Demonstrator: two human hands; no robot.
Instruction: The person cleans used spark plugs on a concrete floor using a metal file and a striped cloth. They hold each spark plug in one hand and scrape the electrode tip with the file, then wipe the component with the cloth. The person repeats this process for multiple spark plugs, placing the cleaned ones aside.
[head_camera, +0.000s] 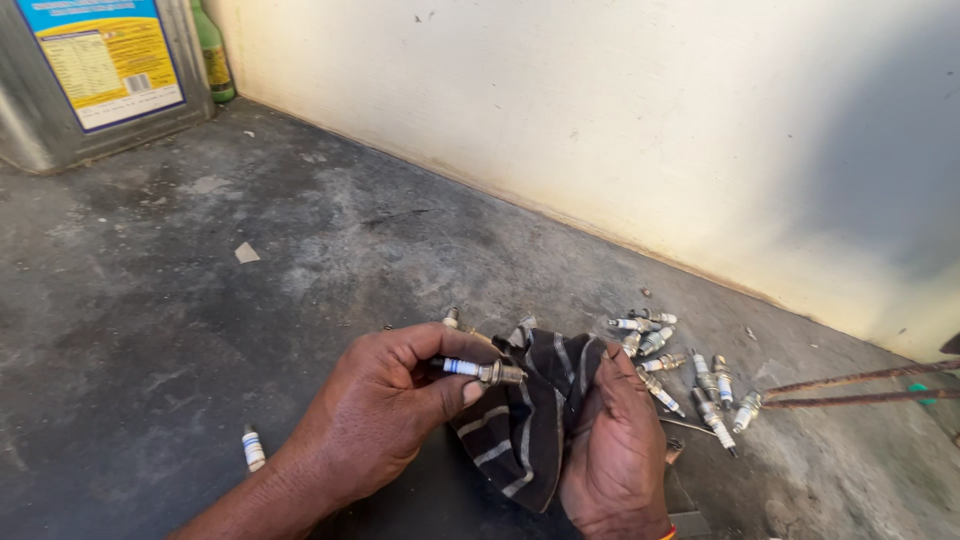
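Left hand (385, 415) pinching a spark plug (482, 371) by its white insulator, right hand (615, 445) clutching a striped rag (528, 415), loose spark plugs (690, 372) just beside on concrete floor (200, 300)

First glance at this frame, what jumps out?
The two hands at bottom centre: the left hand pinches a spark plug whose tip goes into a dark striped cloth bunched in the right hand. Just right of them, a scatter of spark plugs lies on the grey concrete floor near the cream wall.
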